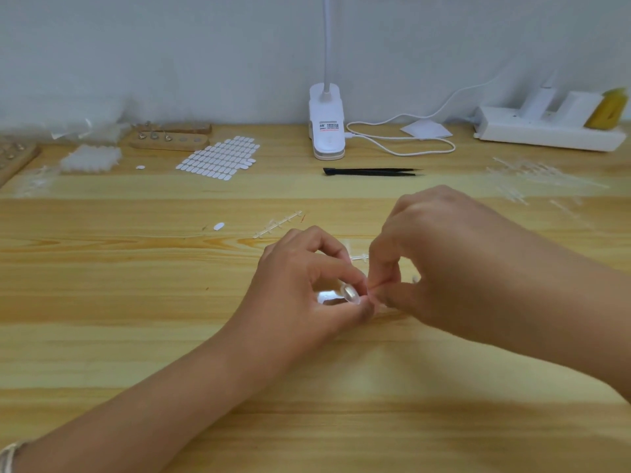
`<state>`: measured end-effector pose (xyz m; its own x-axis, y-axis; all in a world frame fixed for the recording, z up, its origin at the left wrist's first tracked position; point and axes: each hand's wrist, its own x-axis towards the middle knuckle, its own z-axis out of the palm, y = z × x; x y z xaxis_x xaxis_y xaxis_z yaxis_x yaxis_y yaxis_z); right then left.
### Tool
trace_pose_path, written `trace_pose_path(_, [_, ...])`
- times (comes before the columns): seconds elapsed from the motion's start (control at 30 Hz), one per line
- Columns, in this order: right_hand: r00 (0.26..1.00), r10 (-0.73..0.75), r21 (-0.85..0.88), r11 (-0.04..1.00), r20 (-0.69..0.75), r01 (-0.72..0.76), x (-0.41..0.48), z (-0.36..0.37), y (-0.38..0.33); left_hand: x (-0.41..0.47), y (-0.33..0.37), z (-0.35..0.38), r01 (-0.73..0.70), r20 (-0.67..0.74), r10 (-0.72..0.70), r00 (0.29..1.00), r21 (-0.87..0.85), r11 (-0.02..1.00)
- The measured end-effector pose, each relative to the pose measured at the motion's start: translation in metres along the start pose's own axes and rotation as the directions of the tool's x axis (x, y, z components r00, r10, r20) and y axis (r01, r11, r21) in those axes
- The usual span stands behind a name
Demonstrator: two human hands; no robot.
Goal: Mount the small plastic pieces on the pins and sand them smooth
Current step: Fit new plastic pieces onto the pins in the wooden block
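Head view. The left hand point(307, 285) has its thumb and forefinger curled round a small clear oval plastic piece point(350, 293) and pinches it at the tips, with the other fingers bent loosely behind. The right hand point(444, 261) meets it from the other side. Its thumb and forefinger tips are pressed together right against the piece's far edge, but I cannot tell whether they nip the piece itself or something thin such as a pin. The piece sits between the two sets of fingertips, just above the pale wooden table point(136, 319).

Beyond the left knuckles lies a clear plastic sprue strip point(276, 225), and a loose white oval tab point(219, 226) lies further out to their left. Well past the right knuckles rest black tweezers point(372, 171). Far beyond the left fingers are a sheet of white oval stickers point(218, 158) and a wooden block with metal pins point(169, 141).

The piece looks very light, thin, glossy and somewhat springy, so it is likely to slip or flick away if squeezed on its curved faces. A hold across its long side edges, with only light pressure, seems safest. That would leave the underside free to seat on a pin.
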<state>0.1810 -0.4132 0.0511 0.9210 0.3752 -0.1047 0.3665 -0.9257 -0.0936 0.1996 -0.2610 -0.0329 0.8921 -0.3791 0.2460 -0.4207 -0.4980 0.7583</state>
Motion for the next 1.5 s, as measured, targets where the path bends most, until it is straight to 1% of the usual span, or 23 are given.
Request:
trace_pose_path(0.1, [0.999,0.016,-0.045,0.999,0.035,-0.014,0.002,-0.002,-0.005,0.0,-0.001,0.001,-0.016,-0.003,0.016,1.0,0.018,1.0])
trace_pose_path(0.3, [0.998,0.016,0.026,1.0,0.061,-0.018,0.004,-0.001,0.003,0.0,-0.003,0.001,-0.023,-0.006,0.023,1.0,0.027,0.999])
trace_pose_path(0.4, [1.0,-0.028,0.081,0.996,-0.002,0.028,0.0,0.006,0.011,0.0,-0.002,0.002,-0.027,-0.017,0.028,0.999,0.056,0.998])
trace_pose_path(0.5, [0.994,-0.106,0.114,0.987,-0.042,0.11,0.0,0.011,0.024,-0.001,0.0,0.003,-0.038,-0.029,0.041,0.999,0.102,0.994])
trace_pose_path(0.57, [0.98,-0.185,0.206,0.959,-0.076,0.197,0.005,0.011,0.036,-0.003,-0.001,0.002,-0.059,-0.025,0.063,0.998,0.164,0.985])
trace_pose_path(0.6, [0.972,-0.197,0.274,0.935,-0.131,0.226,0.008,0.01,0.042,-0.005,-0.002,0.001,-0.069,-0.018,0.074,0.997,0.208,0.976])
trace_pose_path(0.67, [0.955,-0.146,0.416,0.875,-0.259,0.247,0.017,0.009,0.058,-0.007,-0.003,0.0,-0.075,-0.01,0.082,0.997,0.308,0.948])
trace_pose_path(0.7, [0.952,-0.103,0.473,0.849,-0.288,0.235,0.02,0.01,0.065,-0.008,-0.003,-0.001,-0.071,-0.01,0.08,0.997,0.355,0.932])
trace_pose_path(0.77, [0.964,-0.057,0.54,0.819,-0.26,0.194,0.027,0.013,0.076,-0.01,-0.002,-0.001,-0.059,-0.01,0.069,0.998,0.416,0.907])
trace_pose_path(0.83, [0.977,-0.048,0.572,0.804,-0.206,0.16,0.032,0.019,0.082,-0.011,-0.001,-0.002,-0.049,-0.02,0.065,0.998,0.455,0.889])
trace_pose_path(0.97, [0.986,-0.04,0.582,0.803,-0.164,0.13,0.039,0.031,0.08,-0.011,-0.001,-0.003,-0.05,-0.027,0.077,0.997,0.543,0.839])
trace_pose_path(1.1, [0.997,-0.039,0.564,0.823,-0.068,0.071,0.044,0.043,0.071,-0.012,-0.002,-0.002,-0.09,-0.005,0.113,0.994,0.572,0.815])
trace_pose_path(1.23, [0.995,0.037,0.532,0.847,-0.096,0.02,0.052,0.049,0.067,-0.01,-0.002,-0.002,-0.126,0.051,0.119,0.992,0.578,0.806])
trace_pose_path(1.3, [0.993,0.052,0.523,0.852,-0.104,0.01,0.053,0.051,0.065,-0.009,-0.001,-0.002,-0.137,0.082,0.109,0.991,0.574,0.808])
trace_pose_path(1.5, [0.984,-0.006,0.506,0.857,-0.179,0.097,0.051,0.05,0.062,-0.008,0.0,-0.004,-0.128,0.106,0.082,0.991,0.558,0.82])
